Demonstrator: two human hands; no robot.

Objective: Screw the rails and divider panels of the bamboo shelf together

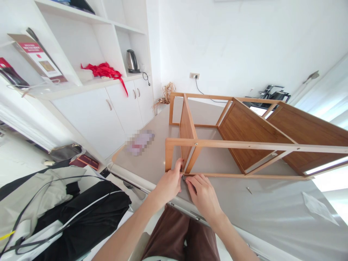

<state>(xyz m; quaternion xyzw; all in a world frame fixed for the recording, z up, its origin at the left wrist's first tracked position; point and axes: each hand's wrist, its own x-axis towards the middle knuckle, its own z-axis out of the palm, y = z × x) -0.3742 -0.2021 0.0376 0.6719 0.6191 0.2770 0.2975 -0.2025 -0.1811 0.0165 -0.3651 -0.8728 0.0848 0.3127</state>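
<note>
My right hand [202, 192] has its grip curled nearly closed by a small metal piece [184, 177]; I can't tell how firmly it's held. Fumbled, it could drop over the worktop's [272, 208] near edge. My left hand [169, 185] is clamped round the lower rail of the wooden rack [217, 144], which lies sideways on the worktop; slackening could let the joint shift. Bumping the rack might roll the loose screw [249, 190] away.

An electric kettle [132, 61] is sitting on white shelving [72, 41] and clothing [106, 204] is lying heaped, suggesting a home.
</note>
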